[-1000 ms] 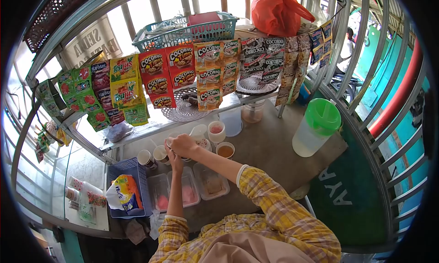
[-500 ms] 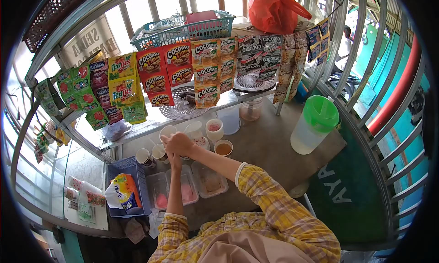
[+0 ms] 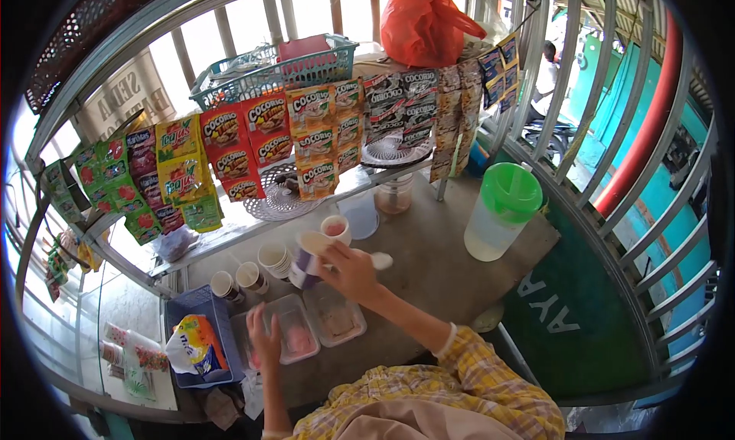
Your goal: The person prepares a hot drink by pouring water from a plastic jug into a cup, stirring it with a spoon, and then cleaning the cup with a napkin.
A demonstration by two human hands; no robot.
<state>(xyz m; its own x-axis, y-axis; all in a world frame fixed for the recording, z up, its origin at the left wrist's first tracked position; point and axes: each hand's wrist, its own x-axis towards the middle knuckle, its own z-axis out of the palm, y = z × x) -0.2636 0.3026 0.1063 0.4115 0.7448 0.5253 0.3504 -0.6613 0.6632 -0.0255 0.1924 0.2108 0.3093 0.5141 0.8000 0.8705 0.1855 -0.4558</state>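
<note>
My right hand [image 3: 351, 270] is wrapped round a purple-and-white paper cup [image 3: 305, 270], which tilts above the clear plastic tubs. Right beside that hand is a small white round object [image 3: 380, 261] that I cannot identify. Just behind the held cup stands a white cup with reddish contents [image 3: 335, 229]. My left hand [image 3: 264, 334] hovers over the left tub, its fingers apart and holding nothing. Close to it is a tub with pink contents [image 3: 297, 339]; a tub with brownish contents [image 3: 337, 321] sits to the right. Paper cups [image 3: 251, 278] and a cup stack [image 3: 275, 259] stand behind.
At left lies a blue basket [image 3: 174, 317] holding an orange-and-yellow packet [image 3: 200, 344]. A green-lidded pitcher [image 3: 501, 214] of cloudy liquid stands at right. Strips of drink sachets [image 3: 314, 145] hang in front, below a teal basket [image 3: 276, 76] and a red plastic bag [image 3: 421, 27].
My hands have come apart. The left has drawn back toward me and opened over the tubs; the right has moved rightward and now grips the tilted paper cup. The view has shifted slightly.
</note>
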